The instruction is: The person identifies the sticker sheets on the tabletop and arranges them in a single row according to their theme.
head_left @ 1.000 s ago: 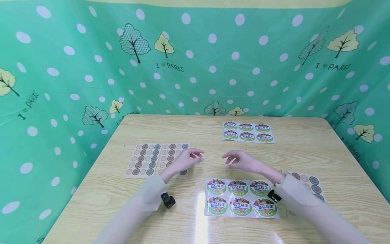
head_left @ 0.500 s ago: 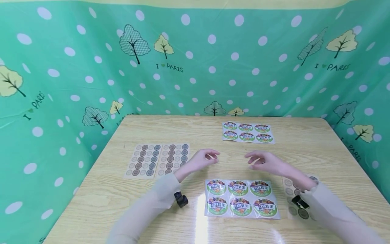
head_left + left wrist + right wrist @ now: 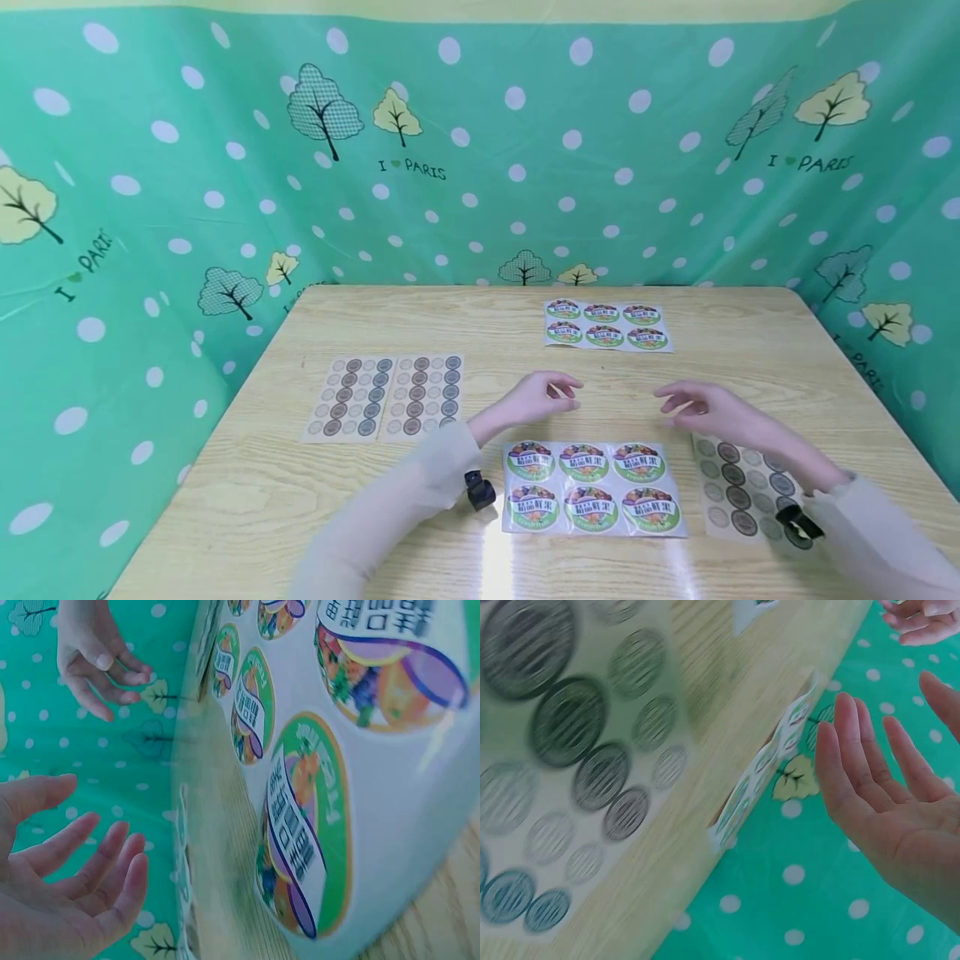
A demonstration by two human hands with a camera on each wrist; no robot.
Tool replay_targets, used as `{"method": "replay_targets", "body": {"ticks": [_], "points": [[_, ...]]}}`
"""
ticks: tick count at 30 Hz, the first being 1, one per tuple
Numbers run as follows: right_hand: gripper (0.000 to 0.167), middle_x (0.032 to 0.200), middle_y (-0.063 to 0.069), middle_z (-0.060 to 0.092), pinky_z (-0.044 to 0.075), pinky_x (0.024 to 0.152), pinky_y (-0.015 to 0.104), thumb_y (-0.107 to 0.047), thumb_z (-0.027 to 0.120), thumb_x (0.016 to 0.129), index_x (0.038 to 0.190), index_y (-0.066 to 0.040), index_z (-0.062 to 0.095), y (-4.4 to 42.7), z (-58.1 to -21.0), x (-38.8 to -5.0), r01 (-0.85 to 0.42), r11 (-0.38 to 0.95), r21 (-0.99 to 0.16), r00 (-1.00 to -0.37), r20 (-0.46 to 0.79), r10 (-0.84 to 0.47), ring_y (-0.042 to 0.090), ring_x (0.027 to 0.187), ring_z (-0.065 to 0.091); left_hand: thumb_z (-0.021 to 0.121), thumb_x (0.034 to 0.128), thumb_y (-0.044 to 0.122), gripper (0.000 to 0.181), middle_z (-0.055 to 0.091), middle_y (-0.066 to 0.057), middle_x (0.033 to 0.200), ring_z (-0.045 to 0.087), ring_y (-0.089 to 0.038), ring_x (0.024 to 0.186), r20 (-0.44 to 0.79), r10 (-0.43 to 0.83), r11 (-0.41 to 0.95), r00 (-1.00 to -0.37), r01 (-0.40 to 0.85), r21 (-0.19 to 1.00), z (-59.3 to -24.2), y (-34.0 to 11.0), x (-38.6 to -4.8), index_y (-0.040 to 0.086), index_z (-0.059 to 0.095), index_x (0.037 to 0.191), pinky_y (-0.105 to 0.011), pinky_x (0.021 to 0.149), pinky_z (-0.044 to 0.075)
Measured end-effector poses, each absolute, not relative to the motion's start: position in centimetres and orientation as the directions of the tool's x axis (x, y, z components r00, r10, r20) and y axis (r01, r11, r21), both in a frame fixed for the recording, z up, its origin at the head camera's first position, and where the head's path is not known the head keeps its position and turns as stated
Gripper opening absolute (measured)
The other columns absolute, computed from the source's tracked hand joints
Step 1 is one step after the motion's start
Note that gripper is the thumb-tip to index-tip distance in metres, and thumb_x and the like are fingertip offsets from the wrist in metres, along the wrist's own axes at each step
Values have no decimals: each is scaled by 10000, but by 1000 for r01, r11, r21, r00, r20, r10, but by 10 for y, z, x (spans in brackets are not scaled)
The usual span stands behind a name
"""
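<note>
My left hand [image 3: 531, 400] hovers over the middle of the table, just behind a sheet of fruit stickers [image 3: 592, 490]. Its fingers are loosely bent and hold nothing, as the left wrist view of the hand [image 3: 75, 885] also shows. Farther right, my right hand [image 3: 716, 410] hangs above the far edge of a sheet of round coin-like stickers [image 3: 738, 500]. In the right wrist view this hand [image 3: 892, 802] has relaxed, spread fingers with nothing between them. The two hands are apart, with bare wood between them.
A second fruit sticker sheet [image 3: 609, 326] lies at the back of the wooden table [image 3: 247, 508]. Two sheets of round brown and grey stickers lie side by side at left, one sheet [image 3: 348, 398] beside another [image 3: 422, 393]. A green dotted curtain [image 3: 465, 108] surrounds the table.
Both hands have moved to the right, and the gap between them has widened. The right forearm has uncovered more of the right-hand coin sticker sheet. The sheets have stayed in place.
</note>
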State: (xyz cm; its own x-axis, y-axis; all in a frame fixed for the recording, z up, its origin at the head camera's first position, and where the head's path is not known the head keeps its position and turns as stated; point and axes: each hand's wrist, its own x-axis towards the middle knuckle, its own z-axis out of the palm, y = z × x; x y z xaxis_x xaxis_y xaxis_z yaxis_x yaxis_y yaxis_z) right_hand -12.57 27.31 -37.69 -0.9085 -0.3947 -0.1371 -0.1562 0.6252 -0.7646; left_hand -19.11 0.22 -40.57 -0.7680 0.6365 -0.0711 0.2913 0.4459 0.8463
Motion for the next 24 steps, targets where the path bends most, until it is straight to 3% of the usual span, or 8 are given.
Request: {"method": "replay_targets", "body": {"ticks": [8,24], "points": [[450,1006,208,571,499,652,227,-99,588,827,1198,109,441,296,-377,-114,-117,672,-731,-931,-156,-331,253,849,578,619,812,139,334,619,-30,915,538,-72,702,-67,684,442,-726,339,830,-407,27,-189,56,585,1134,-143,621,447],[433,979,224,583,492,619,223,-68,596,815,1171,128,447,338,-393,-97,-111,742,-661,-955,-136,-264,215,798,585,618,819,145,352,618,-34,974,558,-48,789,-88,745,456,-662,407,791,-402,70,-180,74,568,1160,-94,679,425]]}}
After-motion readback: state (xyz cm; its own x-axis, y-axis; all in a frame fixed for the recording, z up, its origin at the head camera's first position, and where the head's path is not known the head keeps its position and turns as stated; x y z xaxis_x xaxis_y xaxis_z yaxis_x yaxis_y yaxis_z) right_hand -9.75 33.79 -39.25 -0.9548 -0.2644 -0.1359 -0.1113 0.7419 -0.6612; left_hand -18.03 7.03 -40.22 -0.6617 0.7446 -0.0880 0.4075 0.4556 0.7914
